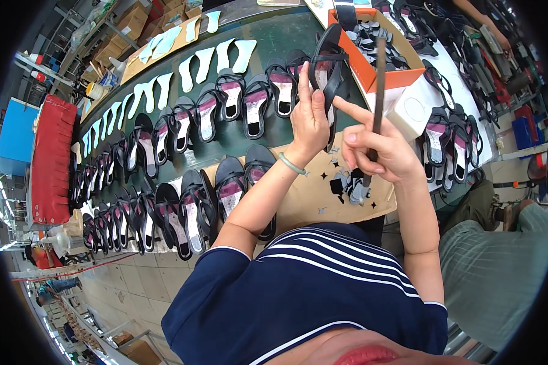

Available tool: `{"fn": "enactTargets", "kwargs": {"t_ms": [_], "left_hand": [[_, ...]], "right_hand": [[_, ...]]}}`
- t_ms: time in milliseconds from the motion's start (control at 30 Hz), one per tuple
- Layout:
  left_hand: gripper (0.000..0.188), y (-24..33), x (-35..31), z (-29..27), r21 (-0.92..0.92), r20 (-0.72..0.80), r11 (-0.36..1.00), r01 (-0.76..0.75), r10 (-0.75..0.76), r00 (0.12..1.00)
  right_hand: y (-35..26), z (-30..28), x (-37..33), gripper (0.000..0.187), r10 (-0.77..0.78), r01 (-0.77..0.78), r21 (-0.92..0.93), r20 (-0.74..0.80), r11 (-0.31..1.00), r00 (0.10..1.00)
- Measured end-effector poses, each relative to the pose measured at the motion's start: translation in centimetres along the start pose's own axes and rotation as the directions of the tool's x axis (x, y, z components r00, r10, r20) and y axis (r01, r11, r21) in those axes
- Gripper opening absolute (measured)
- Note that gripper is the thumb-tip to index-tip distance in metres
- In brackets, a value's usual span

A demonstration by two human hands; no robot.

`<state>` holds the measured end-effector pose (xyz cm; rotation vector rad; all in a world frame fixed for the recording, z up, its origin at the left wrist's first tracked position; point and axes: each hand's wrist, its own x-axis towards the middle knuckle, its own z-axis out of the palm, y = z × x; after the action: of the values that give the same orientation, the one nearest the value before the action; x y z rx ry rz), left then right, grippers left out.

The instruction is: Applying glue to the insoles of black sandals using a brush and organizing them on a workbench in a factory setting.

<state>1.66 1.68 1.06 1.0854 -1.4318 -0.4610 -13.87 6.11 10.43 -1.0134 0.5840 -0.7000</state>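
Observation:
A black strappy sandal [330, 58] stands upright in front of me. My left hand [310, 125], with a pale green bangle at the wrist, lies along its side and holds it, fingers fairly straight. The index finger of my right hand [377, 143] reaches to the sandal's other side. The other right fingers are curled around a long, thin dark stick [379, 91], whose lower end points toward a brown sheet [310, 204]. On that sheet lies a heap of small grey and black pieces [350, 185], with dark star shapes around it.
Rows of similar sandals [204, 115] and pale insole-shaped pieces [204, 64] fill the green table [274, 36]. An orange box [402, 77] of small dark pieces and a white block [410, 117] stand at the right. Another person [493, 261] sits close on my right.

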Motion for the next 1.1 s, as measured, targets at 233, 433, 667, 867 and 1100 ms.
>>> {"fn": "enactTargets", "kwargs": {"t_ms": [233,433,667,867,1100], "left_hand": [[0.053,-0.8,-0.4,0.5,-0.086,0.076,0.989,0.117,-0.11,0.991],[0.052,-1.4,-0.7,1.7,-0.139,0.041,0.989,-0.045,0.052,0.998],[0.05,0.1,-0.9,1.2,-0.054,0.107,0.988,0.144,-0.138,0.985],[0.052,1.8,-0.8,1.2,0.051,0.095,0.997,0.057,-0.062,0.994],[0.056,2.0,-1.1,1.4,0.006,0.077,1.0,0.03,-0.03,0.997]], "right_hand": [[-1.5,-1.5,-0.8,0.049,-0.362,0.172,-0.706,-0.127,0.687,0.924],[1.4,-1.8,1.1,0.078,-0.443,-0.095,-0.995,-0.073,-0.027,0.894],[1.8,0.1,-1.7,0.07,-0.326,-0.046,-0.993,-0.009,-0.107,0.945],[-0.5,0.3,-1.9,0.083,-0.548,0.025,-1.0,0.012,0.017,0.836],[4.1,1.7,-2.4,0.1,-0.376,-0.07,-0.983,0.0,-0.171,0.927]]}}
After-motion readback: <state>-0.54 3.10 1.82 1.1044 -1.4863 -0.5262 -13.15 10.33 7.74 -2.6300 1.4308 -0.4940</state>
